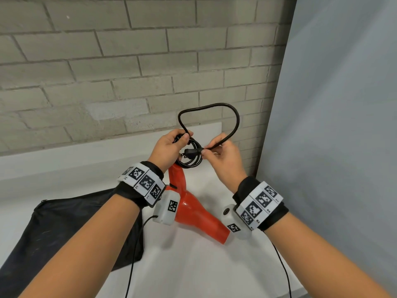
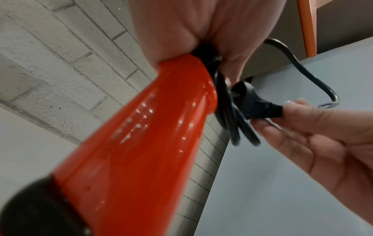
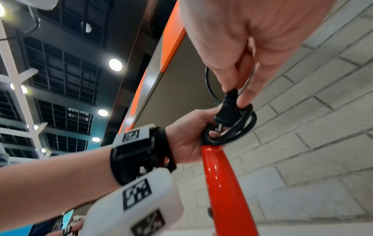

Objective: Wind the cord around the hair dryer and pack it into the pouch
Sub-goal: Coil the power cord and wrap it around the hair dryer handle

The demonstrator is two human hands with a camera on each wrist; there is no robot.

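Observation:
A red hair dryer (image 1: 194,209) hangs nozzle-down over the white table (image 1: 193,265), its handle pointing up to my left hand (image 1: 181,139). That hand grips the black cord (image 1: 193,160) where it is coiled in several loops at the handle's end (image 3: 221,175). My right hand (image 1: 207,149) pinches the plug (image 1: 190,152) by its neck, thumb and forefinger (image 3: 245,95) on it, right against the coil (image 3: 240,129). The last free length of cord arches in a loop (image 1: 214,105) above both hands. The black pouch (image 1: 64,229) lies flat on the table at the left.
A brick wall (image 1: 107,72) stands just behind the table's back ledge. A grey panel (image 1: 333,104) closes the right side. Thin black cables (image 1: 134,254) run from both wrist cameras toward me.

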